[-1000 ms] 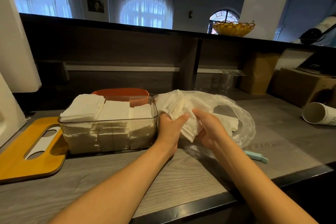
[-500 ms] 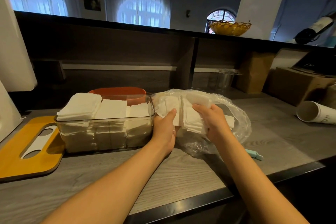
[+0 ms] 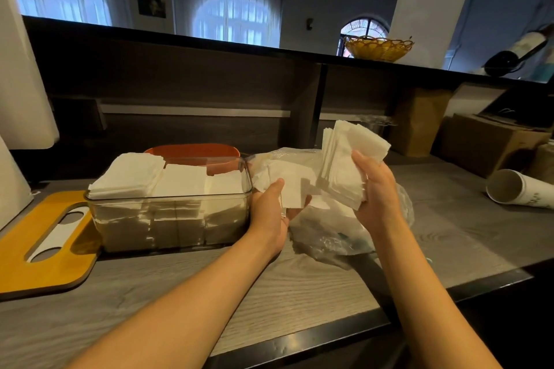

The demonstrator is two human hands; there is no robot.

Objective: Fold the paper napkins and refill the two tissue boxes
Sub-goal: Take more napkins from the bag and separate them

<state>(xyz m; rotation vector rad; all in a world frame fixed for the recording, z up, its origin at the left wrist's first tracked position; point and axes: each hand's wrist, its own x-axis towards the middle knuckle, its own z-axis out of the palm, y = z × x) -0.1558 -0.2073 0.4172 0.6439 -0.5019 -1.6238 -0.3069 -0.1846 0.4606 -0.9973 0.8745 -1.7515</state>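
Right hand (image 3: 378, 189) has lifted a napkin stack (image 3: 347, 165) clear of the bag (image 3: 323, 237), fingers clamped round it; left hand (image 3: 269, 210) pinches one napkin (image 3: 295, 189) below.

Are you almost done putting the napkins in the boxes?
Partly. The clear box already looks full of folded napkins. The right hand holds a thick stack of napkins lifted from the plastic bag; the left hand holds the bag. The orange box behind seems still to fill.
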